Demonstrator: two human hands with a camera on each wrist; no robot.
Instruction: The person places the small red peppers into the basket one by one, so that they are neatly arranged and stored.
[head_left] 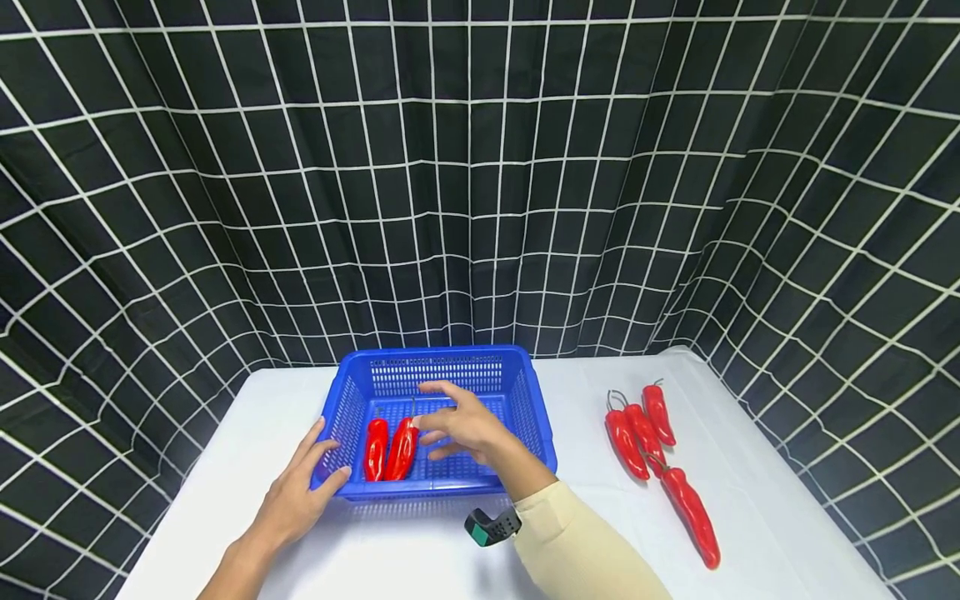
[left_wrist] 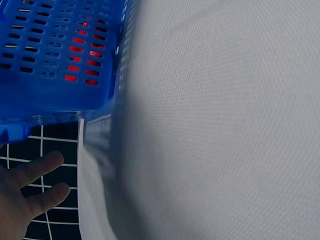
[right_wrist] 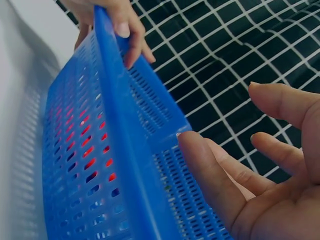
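A blue plastic basket (head_left: 442,486) stands on the white table, with two red chili peppers (head_left: 376,450) lying side by side at its left end. My right hand (head_left: 465,425) hovers over the basket with fingers spread and nothing between them; one fingertip overlaps the top of the right-hand pepper (head_left: 402,450) in the head view. At the basket's near left corner, my left hand (head_left: 296,492) rests on the rim with fairly straight fingers. Two of its fingers (left_wrist: 47,200) stick out apart below the basket corner in the left wrist view. Red shows through the basket's slotted wall (right_wrist: 87,145).
Several more red chili peppers (head_left: 643,437) lie on the table (head_left: 577,517) to the right of the basket, the nearest one (head_left: 692,517) slanting toward me. A black curtain with a white grid (head_left: 487,208) surrounds the back and sides. A black strapped device (head_left: 491,528) hangs at my right wrist.
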